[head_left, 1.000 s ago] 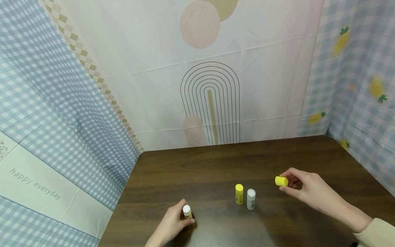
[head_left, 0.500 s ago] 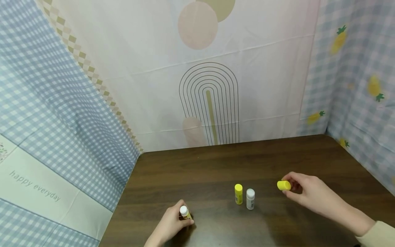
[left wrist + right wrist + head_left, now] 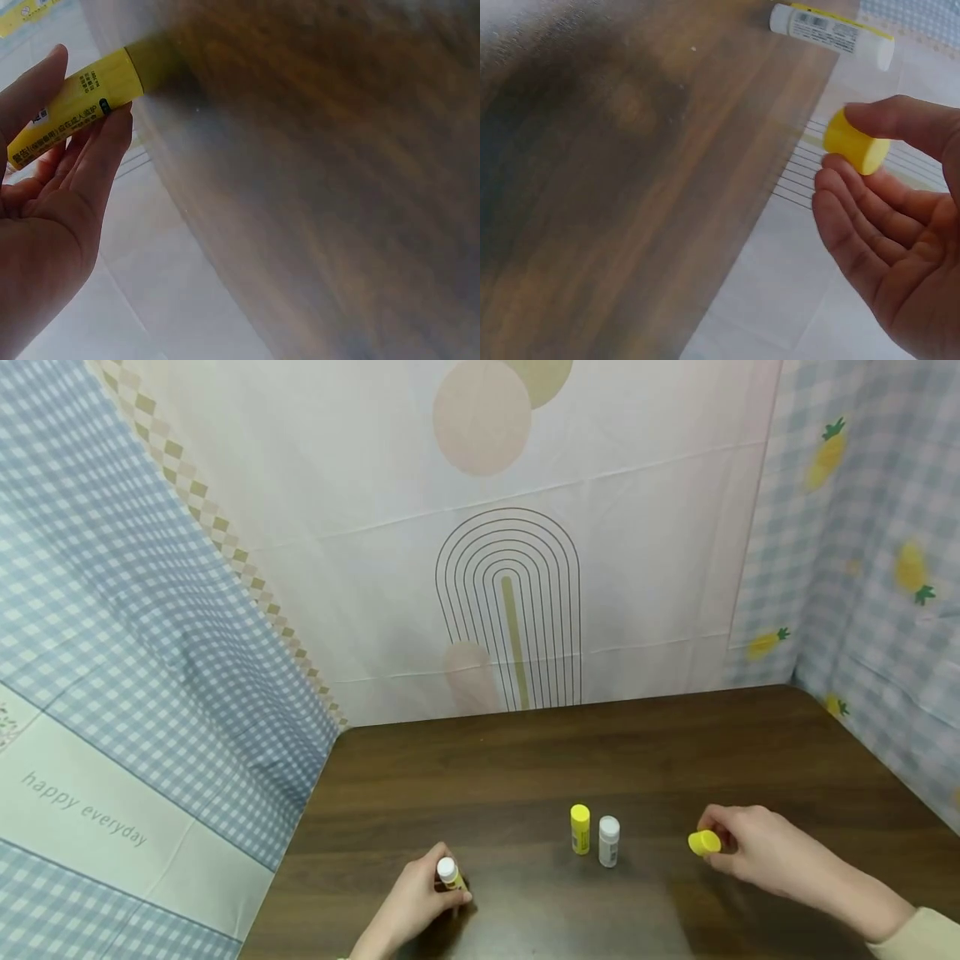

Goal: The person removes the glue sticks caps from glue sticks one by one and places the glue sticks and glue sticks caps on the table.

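Our right hand pinches the yellow cap between thumb and fingertips, held off the table to the right of the white tube. Our left hand grips the white-topped tube, thumb on one side and fingers on the other, well to the left of the white tube and on its near side; it leans, not upright. To hold both well, we judge a light pinch best for the cap, so it neither slips nor squashes, and a firm grip on the leaning body, leaving its white top free. The yellow tube stands upright just left of the white tube, apart from it. We cannot make out inside the cap, nor be certain whether the leaning base touches the table. Our right sleeve is cut off by the frame's edge.
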### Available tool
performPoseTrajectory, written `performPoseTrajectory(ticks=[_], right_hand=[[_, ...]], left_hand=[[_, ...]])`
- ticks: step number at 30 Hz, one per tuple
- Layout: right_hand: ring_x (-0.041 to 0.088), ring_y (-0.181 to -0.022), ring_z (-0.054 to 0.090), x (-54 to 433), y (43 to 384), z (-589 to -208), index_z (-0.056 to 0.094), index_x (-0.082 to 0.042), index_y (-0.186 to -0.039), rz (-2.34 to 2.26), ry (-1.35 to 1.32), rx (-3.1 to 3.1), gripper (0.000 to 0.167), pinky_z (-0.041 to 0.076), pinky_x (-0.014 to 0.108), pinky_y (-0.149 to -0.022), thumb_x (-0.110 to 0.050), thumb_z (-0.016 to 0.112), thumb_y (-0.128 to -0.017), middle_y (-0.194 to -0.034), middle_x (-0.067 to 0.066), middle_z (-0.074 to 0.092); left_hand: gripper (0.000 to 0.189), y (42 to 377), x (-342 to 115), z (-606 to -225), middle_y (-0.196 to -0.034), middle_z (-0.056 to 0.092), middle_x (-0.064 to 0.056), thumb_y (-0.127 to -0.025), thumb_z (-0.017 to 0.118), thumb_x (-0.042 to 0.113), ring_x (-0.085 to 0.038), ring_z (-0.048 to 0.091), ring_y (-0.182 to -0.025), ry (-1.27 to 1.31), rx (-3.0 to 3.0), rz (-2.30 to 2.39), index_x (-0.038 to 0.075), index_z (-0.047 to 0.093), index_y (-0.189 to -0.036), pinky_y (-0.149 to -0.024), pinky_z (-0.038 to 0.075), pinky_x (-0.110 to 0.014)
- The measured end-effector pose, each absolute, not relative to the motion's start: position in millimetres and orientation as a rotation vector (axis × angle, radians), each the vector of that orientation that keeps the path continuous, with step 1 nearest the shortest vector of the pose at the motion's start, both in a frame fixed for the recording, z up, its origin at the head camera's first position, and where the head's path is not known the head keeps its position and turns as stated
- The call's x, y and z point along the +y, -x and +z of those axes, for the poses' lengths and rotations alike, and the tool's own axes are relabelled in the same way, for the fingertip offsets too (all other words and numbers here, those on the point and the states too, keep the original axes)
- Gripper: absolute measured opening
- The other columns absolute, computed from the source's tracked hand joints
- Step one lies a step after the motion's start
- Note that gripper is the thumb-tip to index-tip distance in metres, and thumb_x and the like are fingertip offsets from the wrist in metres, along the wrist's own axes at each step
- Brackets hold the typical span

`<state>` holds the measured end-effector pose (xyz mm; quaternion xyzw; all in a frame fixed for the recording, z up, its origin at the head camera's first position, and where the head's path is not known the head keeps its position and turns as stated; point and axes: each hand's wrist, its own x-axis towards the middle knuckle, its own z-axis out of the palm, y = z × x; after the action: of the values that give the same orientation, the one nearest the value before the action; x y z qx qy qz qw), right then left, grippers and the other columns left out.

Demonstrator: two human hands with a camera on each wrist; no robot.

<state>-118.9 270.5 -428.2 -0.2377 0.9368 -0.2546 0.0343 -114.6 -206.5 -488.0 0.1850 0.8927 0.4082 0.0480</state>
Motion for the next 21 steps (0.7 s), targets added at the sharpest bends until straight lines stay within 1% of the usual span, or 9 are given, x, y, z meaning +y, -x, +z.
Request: performPoseTrajectory(ticks=[5, 8, 15, 21], right_hand=[[0.000, -0.060, 0.043, 274, 119, -439, 0.061, -0.014, -0.089, -0.745, 0.743, 2.776, 0.019, 0.039, 0.023, -0.053, -0.013, 0.079, -0.085, -0.073, -0.012, 0.054], [0.001, -0.058, 0.041, 275, 118, -445, 0.061, -0.013, -0.086, -0.689, 0.738, 2.767, 0.019, 0.037, 0.022, -0.052, -0.011, 0.079, -0.083, -0.071, -0.012, 0.052], [0.002, -0.058, 0.043, 276, 119, -455, 0.064, -0.011, -0.088, -0.644, 0.704, 2.728, 0.019, 0.038, 0.024, -0.052, -0.012, 0.081, -0.081, -0.072, -0.011, 0.055], [0.004, -0.056, 0.041, 278, 119, -460, 0.061, -0.012, -0.084, -0.623, 0.667, 2.737, 0.020, 0.036, 0.024, -0.051, -0.010, 0.080, -0.080, -0.068, -0.010, 0.050]], left_hand=[[0.032, 114, -207, -488, -0.087, 0.068, 0.009, -0.081, 0.085, 0.019, -0.005, 0.066, -0.082, -0.575, 2.736, 1.227, 0.015, 0.055, -0.093, -0.072, 0.055, -0.026], [0.031, 115, -207, -489, -0.087, 0.069, 0.008, -0.082, 0.084, 0.019, -0.005, 0.066, -0.081, -0.582, 2.732, 1.239, 0.015, 0.055, -0.093, -0.072, 0.055, -0.026], [0.031, 115, -208, -488, -0.087, 0.069, 0.009, -0.082, 0.084, 0.018, -0.004, 0.066, -0.080, -0.579, 2.733, 1.257, 0.015, 0.055, -0.093, -0.071, 0.055, -0.025], [0.032, 115, -207, -487, -0.087, 0.070, 0.008, -0.081, 0.085, 0.018, -0.004, 0.065, -0.079, -0.573, 2.728, 1.257, 0.014, 0.055, -0.093, -0.069, 0.054, -0.025]])
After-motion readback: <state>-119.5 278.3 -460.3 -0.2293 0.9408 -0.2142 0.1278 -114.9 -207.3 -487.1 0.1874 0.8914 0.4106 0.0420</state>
